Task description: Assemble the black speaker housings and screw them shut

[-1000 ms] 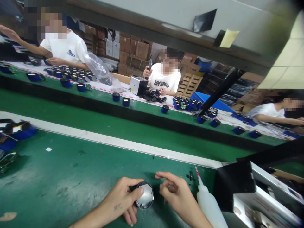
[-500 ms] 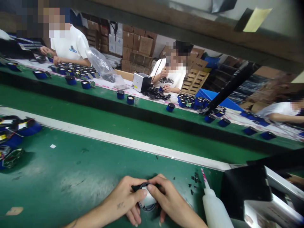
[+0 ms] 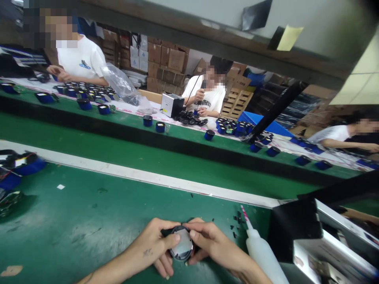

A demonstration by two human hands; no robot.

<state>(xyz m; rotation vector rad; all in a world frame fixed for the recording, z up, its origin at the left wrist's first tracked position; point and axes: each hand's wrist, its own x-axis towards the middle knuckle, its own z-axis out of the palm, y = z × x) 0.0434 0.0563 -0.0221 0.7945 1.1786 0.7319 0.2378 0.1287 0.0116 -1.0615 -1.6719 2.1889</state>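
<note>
A small round part with a black rim and a silvery-grey face (image 3: 182,246) rests low on the green mat (image 3: 89,221) right in front of me. My left hand (image 3: 154,248) grips its left side, thumb pressed on the face. My right hand (image 3: 213,246) closes on its right side, thumb on the rim. Both hands hold it together.
A white squeeze bottle with a striped nozzle (image 3: 260,252) lies just right of my hands, beside small black bits (image 3: 237,219). A black and white machine (image 3: 314,240) stands at the right. Blue parts with wires (image 3: 17,167) sit at the left edge. Three people work beyond the conveyor (image 3: 148,152).
My right hand came in from the right and closed on the round part, which my left hand kept holding. The view shifted slightly.
</note>
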